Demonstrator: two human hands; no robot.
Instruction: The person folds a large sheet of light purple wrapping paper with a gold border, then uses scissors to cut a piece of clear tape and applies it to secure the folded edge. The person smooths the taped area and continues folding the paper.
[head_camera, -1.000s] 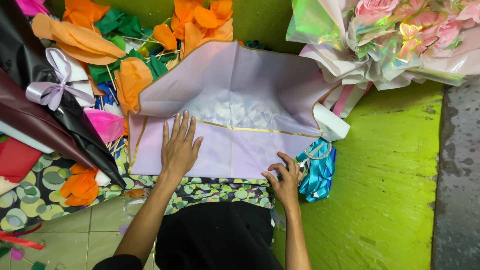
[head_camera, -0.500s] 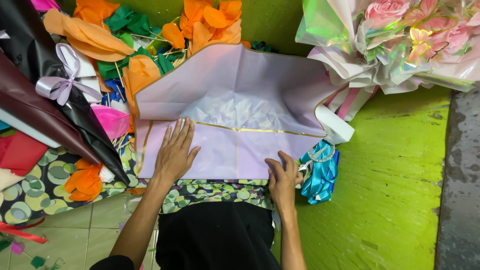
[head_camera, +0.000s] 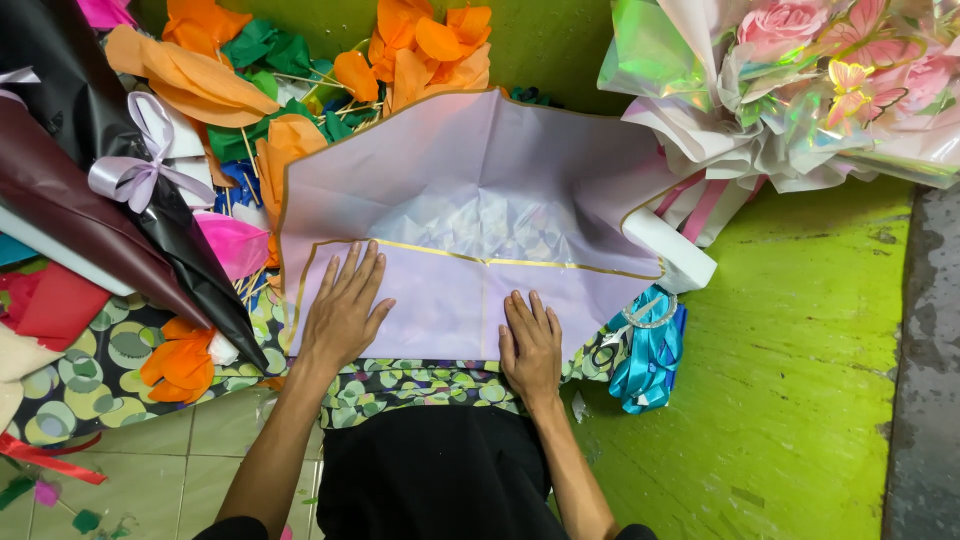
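Both hands pressed flat on a folded lilac wrapping sheet.

The left hand and right hand lie palm-down, fingers spread slightly apart, on the folded near flap of the gold-edged lilac wrapping sheet, which covers a green-spotted cloth. Right of it lies a turquoise ribbon, partly tucked under. Beyond, orange paper petals are half hidden; a pink wrapped bouquet is cut off at the top.

The person's 2 forearms are bare from the elbows down, with no sleeves, watch, rings or gloves on the left hand or right hand. Black fabric clothing covers the lap between the arms, plain and unmarked.
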